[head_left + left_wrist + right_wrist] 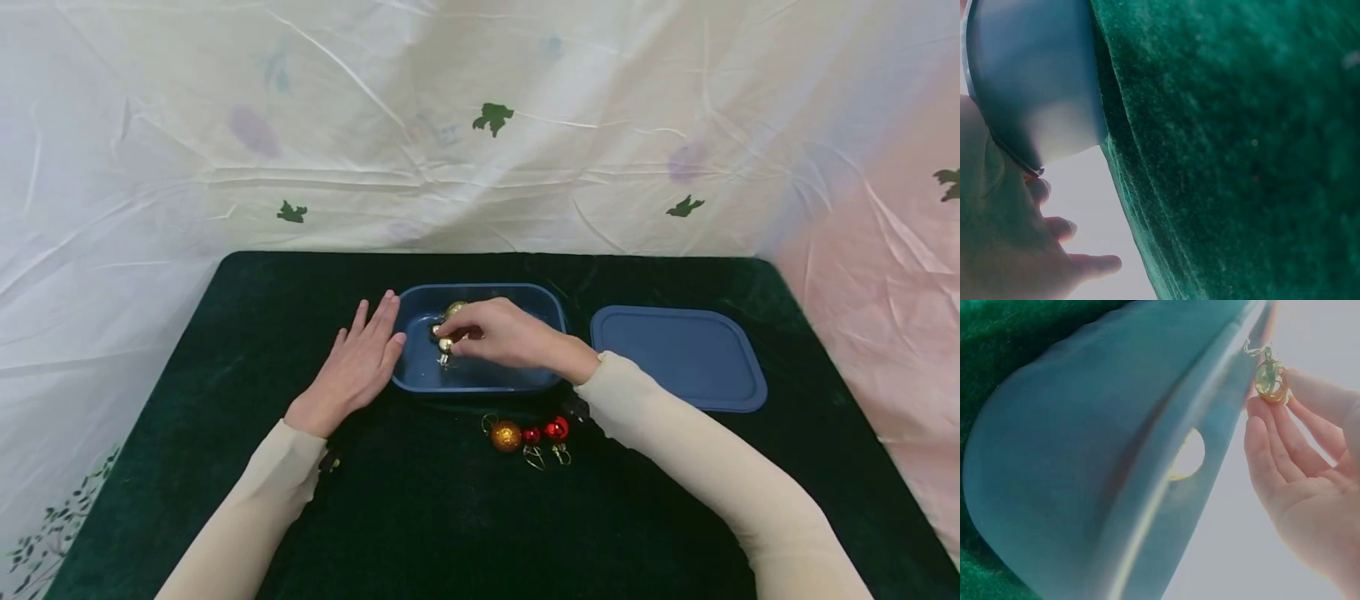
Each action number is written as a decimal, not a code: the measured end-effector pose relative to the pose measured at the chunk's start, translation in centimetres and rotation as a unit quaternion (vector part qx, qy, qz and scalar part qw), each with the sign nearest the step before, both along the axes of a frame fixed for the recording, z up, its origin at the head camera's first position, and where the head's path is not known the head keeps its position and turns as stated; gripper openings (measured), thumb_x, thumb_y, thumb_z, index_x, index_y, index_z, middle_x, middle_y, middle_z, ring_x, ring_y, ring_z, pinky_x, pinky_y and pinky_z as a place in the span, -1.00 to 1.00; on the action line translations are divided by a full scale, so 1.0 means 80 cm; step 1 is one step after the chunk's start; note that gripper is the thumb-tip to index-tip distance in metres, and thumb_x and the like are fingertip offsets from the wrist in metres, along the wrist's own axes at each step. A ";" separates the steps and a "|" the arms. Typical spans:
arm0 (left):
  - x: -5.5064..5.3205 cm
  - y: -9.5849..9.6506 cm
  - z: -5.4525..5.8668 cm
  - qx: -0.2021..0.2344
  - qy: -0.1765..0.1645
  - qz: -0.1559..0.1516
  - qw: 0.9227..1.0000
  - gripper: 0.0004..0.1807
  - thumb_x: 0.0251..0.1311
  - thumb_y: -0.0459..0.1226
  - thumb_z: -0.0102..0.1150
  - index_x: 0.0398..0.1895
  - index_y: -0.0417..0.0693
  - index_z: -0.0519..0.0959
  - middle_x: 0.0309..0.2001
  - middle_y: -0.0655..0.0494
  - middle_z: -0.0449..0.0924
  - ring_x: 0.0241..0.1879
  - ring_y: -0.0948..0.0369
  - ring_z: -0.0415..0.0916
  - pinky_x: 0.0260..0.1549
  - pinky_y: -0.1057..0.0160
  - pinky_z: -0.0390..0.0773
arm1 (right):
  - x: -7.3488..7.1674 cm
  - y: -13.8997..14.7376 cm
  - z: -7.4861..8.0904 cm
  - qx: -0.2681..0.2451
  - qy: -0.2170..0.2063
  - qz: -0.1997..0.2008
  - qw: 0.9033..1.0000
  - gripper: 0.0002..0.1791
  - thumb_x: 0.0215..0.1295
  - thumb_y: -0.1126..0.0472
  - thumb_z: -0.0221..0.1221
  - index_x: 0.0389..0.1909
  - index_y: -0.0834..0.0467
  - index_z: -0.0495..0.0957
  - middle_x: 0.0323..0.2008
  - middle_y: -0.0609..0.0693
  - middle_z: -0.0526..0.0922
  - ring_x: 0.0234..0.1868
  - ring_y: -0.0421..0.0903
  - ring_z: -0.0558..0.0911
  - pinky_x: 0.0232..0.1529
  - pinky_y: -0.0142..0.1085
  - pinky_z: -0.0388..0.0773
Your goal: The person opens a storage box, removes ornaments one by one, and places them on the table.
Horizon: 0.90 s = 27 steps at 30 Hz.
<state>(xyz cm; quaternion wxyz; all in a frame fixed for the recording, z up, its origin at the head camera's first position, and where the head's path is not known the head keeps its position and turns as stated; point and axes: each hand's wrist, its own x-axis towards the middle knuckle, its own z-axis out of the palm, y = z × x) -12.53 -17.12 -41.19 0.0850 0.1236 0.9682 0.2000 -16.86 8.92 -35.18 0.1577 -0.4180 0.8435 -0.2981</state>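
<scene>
A blue rectangular container (480, 388) stands on the table. My right hand (510, 333) reaches over it and pinches a small shiny gold bauble (1270, 381) between thumb and fingertips, its cap and loop hanging at one end. Inside the container, a glittery gold bauble (456, 308) lies partly behind the fingers, and another small gold bauble (434, 332) shows beside the fingertips. With fingers extended, my left hand (352, 358) rests against the container's left side, the fingertips and thumb right at the rim.
In front of the container lie an orange-gold glitter bauble (506, 436) and two red baubles, one small (531, 436) and one larger (557, 428), with hanging loops. A flat blue lid (678, 358) lies to the right. Dark green cloth (420, 517) covers the table; a pale patterned curtain (420, 125) hangs behind.
</scene>
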 end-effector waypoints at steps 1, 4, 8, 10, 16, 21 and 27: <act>0.000 0.000 0.000 0.000 0.000 0.000 1.000 -0.27 0.66 0.06 -0.46 0.71 0.02 -0.31 0.69 0.08 -0.44 0.63 -0.17 -0.47 0.42 -0.49 -0.15 | 0.002 0.003 0.002 -0.006 0.003 -0.003 1.000 -0.61 0.43 0.21 0.29 0.23 0.15 0.65 0.11 0.00 0.71 0.02 -0.16 0.67 0.08 -0.23 0.64; 0.000 -0.001 0.000 0.001 0.001 0.000 1.000 -0.27 0.66 0.06 -0.48 0.71 0.01 -0.30 0.69 0.05 -0.43 0.63 -0.17 -0.46 0.42 -0.49 -0.15 | 0.008 0.012 0.007 -0.027 0.010 -0.010 1.000 -0.62 0.43 0.21 0.29 0.22 0.14 0.65 0.12 0.00 0.71 0.07 -0.10 0.67 0.12 -0.15 0.63; 0.000 -0.002 -0.001 0.000 0.003 0.000 1.000 -0.27 0.66 0.07 -0.50 0.71 0.00 -0.30 0.70 0.02 -0.40 0.63 -0.18 -0.46 0.42 -0.49 -0.15 | 0.016 0.024 0.013 -0.062 0.016 -0.017 0.998 -0.63 0.42 0.22 0.31 0.21 0.15 0.66 0.13 0.02 0.70 0.09 -0.03 0.67 0.14 -0.10 0.62; 0.000 -0.003 0.000 0.001 0.006 -0.001 1.000 -0.27 0.66 0.06 -0.50 0.71 -0.02 -0.29 0.70 0.01 -0.40 0.63 -0.18 -0.45 0.42 -0.50 -0.15 | 0.019 0.031 0.016 -0.081 0.014 -0.021 0.996 -0.63 0.42 0.23 0.31 0.21 0.17 0.66 0.12 0.02 0.70 0.08 -0.03 0.67 0.14 -0.08 0.63; 0.001 -0.006 0.003 -0.001 0.009 -0.003 1.000 -0.27 0.66 0.08 -0.53 0.71 -0.03 -0.29 0.70 0.02 -0.41 0.63 -0.19 -0.45 0.41 -0.51 -0.14 | 0.030 0.048 0.025 -0.110 0.019 -0.042 0.993 -0.64 0.42 0.22 0.33 0.20 0.09 0.67 0.11 -0.06 0.71 0.02 -0.09 0.66 0.07 -0.08 0.65; 0.000 -0.007 0.003 -0.001 0.008 -0.001 1.000 -0.27 0.66 0.07 -0.52 0.71 -0.02 -0.29 0.70 0.02 -0.40 0.63 -0.19 -0.44 0.41 -0.50 -0.13 | 0.042 0.063 0.031 -0.118 0.017 -0.058 0.991 -0.65 0.42 0.20 0.33 0.20 0.05 0.67 0.14 -0.10 0.69 0.05 -0.14 0.65 0.05 -0.15 0.64; 0.000 -0.008 0.005 -0.001 0.007 0.001 1.000 -0.28 0.66 0.05 -0.49 0.71 -0.03 -0.29 0.70 0.01 -0.40 0.63 -0.19 -0.45 0.41 -0.50 -0.14 | 0.052 0.078 0.034 -0.125 0.011 -0.075 0.989 -0.65 0.43 0.17 0.31 0.20 0.04 0.67 0.16 -0.11 0.68 0.06 -0.17 0.65 -0.03 -0.22 0.66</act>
